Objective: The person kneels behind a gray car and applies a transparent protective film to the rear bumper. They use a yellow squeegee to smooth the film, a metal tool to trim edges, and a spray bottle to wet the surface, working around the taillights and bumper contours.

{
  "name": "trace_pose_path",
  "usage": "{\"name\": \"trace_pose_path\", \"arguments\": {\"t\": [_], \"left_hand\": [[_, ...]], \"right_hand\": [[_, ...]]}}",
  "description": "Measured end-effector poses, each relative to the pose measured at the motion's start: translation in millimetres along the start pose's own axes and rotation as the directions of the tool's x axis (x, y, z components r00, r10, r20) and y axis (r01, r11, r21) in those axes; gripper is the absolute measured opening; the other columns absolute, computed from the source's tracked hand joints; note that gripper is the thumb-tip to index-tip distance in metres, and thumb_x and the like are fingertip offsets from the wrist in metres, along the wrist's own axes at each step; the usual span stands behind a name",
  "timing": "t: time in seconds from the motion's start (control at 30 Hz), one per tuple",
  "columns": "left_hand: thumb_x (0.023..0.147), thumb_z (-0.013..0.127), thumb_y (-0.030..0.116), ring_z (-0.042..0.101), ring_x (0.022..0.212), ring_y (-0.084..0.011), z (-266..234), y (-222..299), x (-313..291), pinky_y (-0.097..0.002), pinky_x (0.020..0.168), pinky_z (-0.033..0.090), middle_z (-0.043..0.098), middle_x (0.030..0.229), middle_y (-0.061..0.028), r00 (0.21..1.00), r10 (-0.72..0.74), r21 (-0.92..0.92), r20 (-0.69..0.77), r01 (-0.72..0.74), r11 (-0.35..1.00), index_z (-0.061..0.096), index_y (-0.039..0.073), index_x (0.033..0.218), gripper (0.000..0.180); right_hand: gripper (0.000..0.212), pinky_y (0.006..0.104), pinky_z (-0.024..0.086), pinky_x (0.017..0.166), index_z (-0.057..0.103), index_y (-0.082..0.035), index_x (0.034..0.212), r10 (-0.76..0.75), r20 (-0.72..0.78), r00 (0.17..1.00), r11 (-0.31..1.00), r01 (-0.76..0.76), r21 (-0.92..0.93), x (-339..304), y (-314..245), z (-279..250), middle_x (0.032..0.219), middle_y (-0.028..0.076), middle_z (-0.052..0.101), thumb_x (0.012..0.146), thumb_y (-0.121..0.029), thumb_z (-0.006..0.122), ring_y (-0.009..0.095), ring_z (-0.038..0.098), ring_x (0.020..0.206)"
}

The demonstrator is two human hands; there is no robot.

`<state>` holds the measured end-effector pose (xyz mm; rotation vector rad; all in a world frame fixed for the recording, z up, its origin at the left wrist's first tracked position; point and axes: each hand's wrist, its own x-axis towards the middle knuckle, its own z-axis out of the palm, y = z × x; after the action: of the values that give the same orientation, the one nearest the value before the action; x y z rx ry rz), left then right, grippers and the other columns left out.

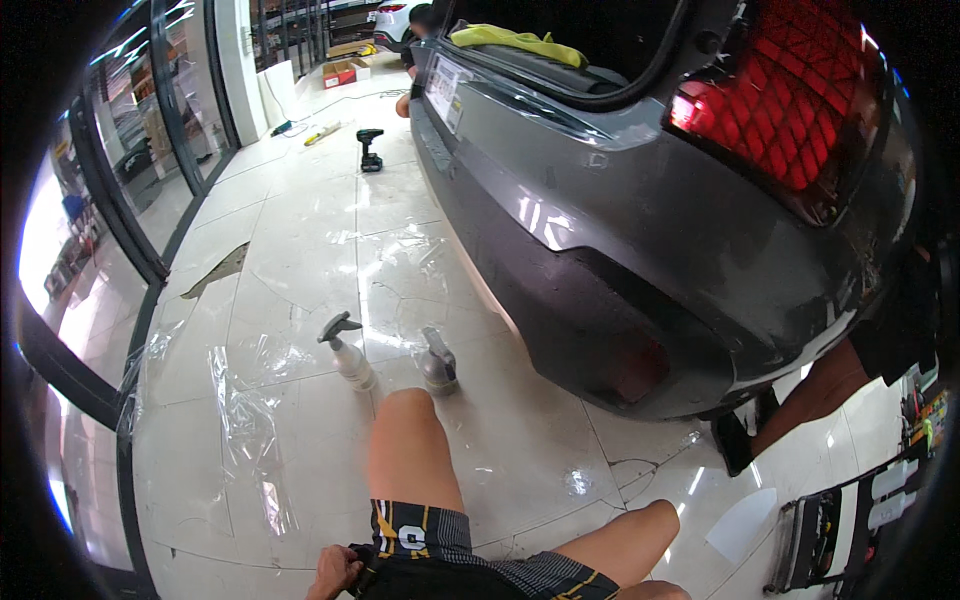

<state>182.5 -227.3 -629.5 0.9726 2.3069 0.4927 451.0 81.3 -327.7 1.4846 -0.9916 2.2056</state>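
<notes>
My left hand (335, 572) is at my left hip, low in the head view. Its fingers are curled against dark material there, and what they grip cannot be made out. At the lower edge, beside my right knee, a sliver of skin shows that may be my right hand (652, 592); no fingers can be made out. In front of me stands the grey rear bumper (600, 290) of a car, with a red tail light (775, 95) above it. A white spray bottle (350, 362) and a grey spray bottle (438, 365) stand upright by my left knee.
A cordless drill (370, 152) stands on the tiled floor, with clear plastic film (245, 410) lying nearer. A yellow-green cloth (520, 44) rests on the car's open rear. Another person's leg (815, 400) is at right, near a black rack (830, 530). Glass doors (110, 230) line the left.
</notes>
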Motion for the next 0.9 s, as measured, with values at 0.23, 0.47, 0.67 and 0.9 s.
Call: {"name": "trace_pose_path", "arguments": {"t": [0.23, 0.47, 0.67, 0.9], "left_hand": [[0.081, 0.046, 0.002, 0.063, 0.067, -0.0240, -80, -4, 72, -0.0355, 0.064, 0.049, 0.063, 0.072, -0.0115, 0.923, 0.296, -0.159, -0.244, -0.340, 0.927, 0.063, 0.003, 0.096, 0.022], [0.086, 0.055, 0.017, 0.059, 0.061, -0.0244, -122, 173, 313, -0.0360, 0.056, 0.046, 0.059, 0.069, -0.0123, 0.948, 0.303, -0.298, -0.093, -0.317, 0.900, 0.054, 0.006, 0.121, 0.037], [0.084, 0.061, 0.029, 0.067, 0.092, -0.0285, -42, 254, 476, -0.0409, 0.072, 0.055, 0.055, 0.128, -0.0178, 0.706, 0.568, 0.740, 0.423, -0.631, 0.234, 0.071, 0.014, 0.104, 0.027], [0.077, 0.059, 0.021, 0.070, 0.074, -0.0323, -18, 304, 339, -0.0409, 0.065, 0.056, 0.069, 0.076, -0.0187, 0.439, 0.720, 0.571, 0.537, -0.818, 0.073, 0.072, 0.004, 0.074, 0.021]], "right_hand": [[0.044, 0.0352, 0.046, 0.057, 0.065, 0.011, 0.101, 0.471, -0.230, 0.852, 0.828, -0.516, -0.217, -11, -20, 3, 0.086, 0.015, 0.058, 0.082, -0.027, 0.076, 0.028, 0.057, 0.070], [0.041, 0.0348, 0.046, 0.060, 0.053, -0.003, 0.113, 0.682, -0.725, 0.100, 0.188, -0.981, 0.041, 0, 13, -9, 0.081, 0.012, 0.053, 0.085, -0.026, 0.072, 0.026, 0.058, 0.074], [0.038, 0.0329, 0.050, 0.068, 0.049, -0.002, 0.124, 0.312, -0.950, 0.016, 0.130, -0.991, 0.026, -134, 36, -86, 0.072, 0.009, 0.062, 0.093, -0.022, 0.060, 0.021, 0.064, 0.075], [0.102, 0.0469, 0.042, 0.096, 0.019, -0.001, 0.146, -0.515, -0.856, 0.043, -0.144, -0.989, 0.037, -249, 142, -146, 0.139, 0.034, 0.029, 0.071, -0.035, 0.080, 0.047, 0.046, 0.118]]}}
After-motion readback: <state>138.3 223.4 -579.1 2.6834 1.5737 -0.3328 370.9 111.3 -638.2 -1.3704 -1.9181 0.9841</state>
